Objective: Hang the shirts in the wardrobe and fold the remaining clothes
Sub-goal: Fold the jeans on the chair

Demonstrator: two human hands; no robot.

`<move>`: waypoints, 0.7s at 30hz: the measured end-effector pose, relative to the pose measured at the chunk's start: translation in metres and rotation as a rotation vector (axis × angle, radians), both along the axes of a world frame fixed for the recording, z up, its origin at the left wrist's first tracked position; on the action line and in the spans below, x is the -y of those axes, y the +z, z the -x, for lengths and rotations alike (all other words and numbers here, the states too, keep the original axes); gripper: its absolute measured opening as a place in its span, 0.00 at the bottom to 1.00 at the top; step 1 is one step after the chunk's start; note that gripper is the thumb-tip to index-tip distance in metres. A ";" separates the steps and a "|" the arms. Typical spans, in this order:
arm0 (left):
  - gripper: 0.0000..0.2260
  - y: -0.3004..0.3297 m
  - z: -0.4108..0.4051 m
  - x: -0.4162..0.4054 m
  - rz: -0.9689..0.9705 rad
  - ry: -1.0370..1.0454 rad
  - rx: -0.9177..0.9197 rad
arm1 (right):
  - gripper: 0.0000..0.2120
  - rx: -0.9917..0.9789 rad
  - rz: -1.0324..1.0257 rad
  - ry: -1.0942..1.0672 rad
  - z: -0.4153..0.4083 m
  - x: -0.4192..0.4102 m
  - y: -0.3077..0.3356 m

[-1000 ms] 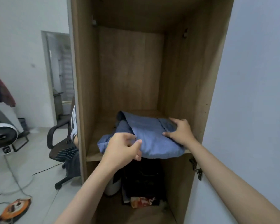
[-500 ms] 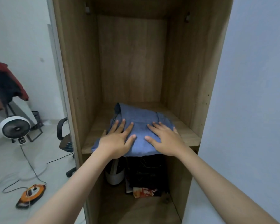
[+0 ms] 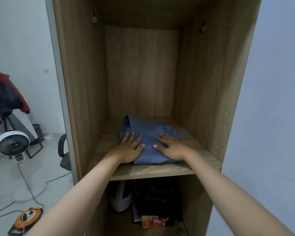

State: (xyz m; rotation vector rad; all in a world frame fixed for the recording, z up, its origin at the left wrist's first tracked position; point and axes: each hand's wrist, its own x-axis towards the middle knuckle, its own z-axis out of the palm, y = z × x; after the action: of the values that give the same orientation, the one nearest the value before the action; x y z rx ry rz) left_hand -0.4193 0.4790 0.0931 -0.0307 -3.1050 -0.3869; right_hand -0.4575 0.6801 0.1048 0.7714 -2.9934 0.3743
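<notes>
garment (image 3: pixel 150 133): blue, folded, lumpy, on wardrobe (image 3: pixel 209 99) shelf (image 3: pixel 153 171) | left hand (image 3: pixel 129 148): flat, fingers spread, pressing it | right hand (image 3: pixel 173 147): same

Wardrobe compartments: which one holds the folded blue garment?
The upper compartment: the blue garment lies on its shelf under both flat hands, left and right. The lower one holds dark items.

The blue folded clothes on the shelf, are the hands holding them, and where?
Nothing is gripped. The left hand and right hand lie flat, fingers straight, pressing on top of the folded blue garment on the shelf.
</notes>
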 end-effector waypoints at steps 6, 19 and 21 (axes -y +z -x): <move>0.26 0.003 0.024 0.009 0.143 0.014 -0.086 | 0.33 -0.025 0.009 -0.019 0.024 0.014 0.000; 0.28 0.002 -0.001 0.000 0.131 -0.030 0.042 | 0.26 -0.051 0.130 -0.131 -0.013 -0.001 -0.017; 0.27 0.000 0.015 0.004 0.142 -0.034 0.047 | 0.25 -0.021 0.142 -0.163 0.005 0.004 -0.018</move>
State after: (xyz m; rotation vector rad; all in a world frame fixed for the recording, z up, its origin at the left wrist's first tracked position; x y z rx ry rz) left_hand -0.4344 0.4754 0.0935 -0.0764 -3.1756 -0.1695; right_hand -0.4629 0.6760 0.0873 0.5117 -2.9428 0.5597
